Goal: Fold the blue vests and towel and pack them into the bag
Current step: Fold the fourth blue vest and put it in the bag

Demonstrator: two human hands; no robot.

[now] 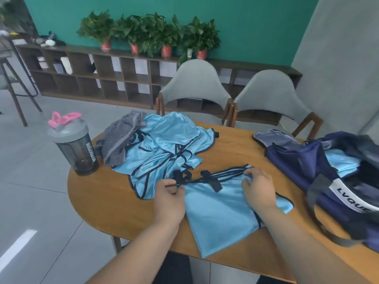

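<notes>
A light blue vest with dark trim lies spread on the wooden table in front of me. My left hand pinches its dark strap at the upper left corner. My right hand grips the fabric at the upper right corner. Behind it lies a heap of several more blue vests. A grey striped towel is crumpled at the heap's left end. The navy bag stands open at the right, with blue fabric showing inside.
A dark shaker bottle with a grey lid and pink loop stands on the table's left edge. Two grey chairs are pushed in at the far side. A low shelf with potted plants lines the green wall.
</notes>
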